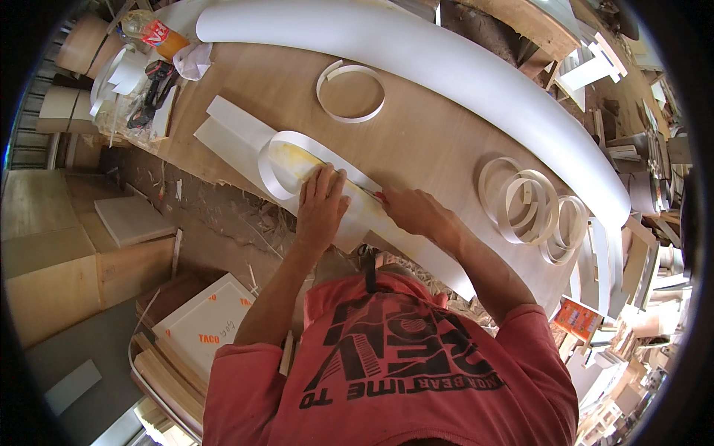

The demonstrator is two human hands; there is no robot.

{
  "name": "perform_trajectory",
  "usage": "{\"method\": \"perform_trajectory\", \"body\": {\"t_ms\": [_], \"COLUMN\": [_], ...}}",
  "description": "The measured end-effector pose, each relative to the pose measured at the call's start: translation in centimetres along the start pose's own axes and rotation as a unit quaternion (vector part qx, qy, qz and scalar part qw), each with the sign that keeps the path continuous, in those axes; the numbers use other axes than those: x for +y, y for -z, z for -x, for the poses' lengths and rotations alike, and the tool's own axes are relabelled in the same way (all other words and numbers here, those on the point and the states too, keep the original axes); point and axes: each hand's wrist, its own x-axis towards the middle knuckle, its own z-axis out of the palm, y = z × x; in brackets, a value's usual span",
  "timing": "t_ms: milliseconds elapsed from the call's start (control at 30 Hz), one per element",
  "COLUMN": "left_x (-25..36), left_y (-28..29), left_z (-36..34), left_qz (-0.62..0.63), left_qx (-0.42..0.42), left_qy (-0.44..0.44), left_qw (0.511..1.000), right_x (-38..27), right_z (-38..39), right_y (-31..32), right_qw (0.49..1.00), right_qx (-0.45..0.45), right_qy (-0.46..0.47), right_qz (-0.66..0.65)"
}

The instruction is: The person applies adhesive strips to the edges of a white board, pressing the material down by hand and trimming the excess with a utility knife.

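Note:
A long white board (236, 140) lies slantwise on the brown sheet in front of me, with a yellowish smear (294, 158) on it. A white curled strip (269, 175) loops up from the board. My left hand (321, 202) lies on the board beside the loop, fingers stretched forward and pressing down. To its right, my right hand (418, 211) is closed around a slim tool with a red part (381, 197) showing at the fingers. The tool points left along the board toward my left hand; most of it is hidden in my grip, so its kind is unclear.
Behind lies a large white roll or curved sheet (416, 46). Loose white strip coils (320, 88) rest on the brown sheet (424, 111), several at the right (483, 195). A bottle (165, 39) and black tool (154, 91) stand at far left; wooden boxes (52, 256) are below.

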Motion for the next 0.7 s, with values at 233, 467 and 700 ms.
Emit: {"method": "perform_trajectory", "body": {"t_ms": [233,467,700], "left_x": [-0.1,-0.1,-0.1], "left_y": [-0.1,-0.5,-0.4], "left_z": [0.1,0.4,0.1], "left_qz": [0.0,0.028,0.036], "left_qx": [-0.016,-0.015,0.021], "left_qy": [0.009,0.003,-0.014], "left_qw": [1.0,0.999,0.999], "right_x": [0.1,0.3,2.0], "right_z": [0.5,2.8,9.2], "right_y": [-0.5,-0.1,0.9], "right_qw": [0.997,0.99,0.966], "right_qx": [-0.07,-0.105,-0.152], "right_qy": [-0.041,-0.091,-0.199], "right_qz": [0.021,0.025,0.064]}}
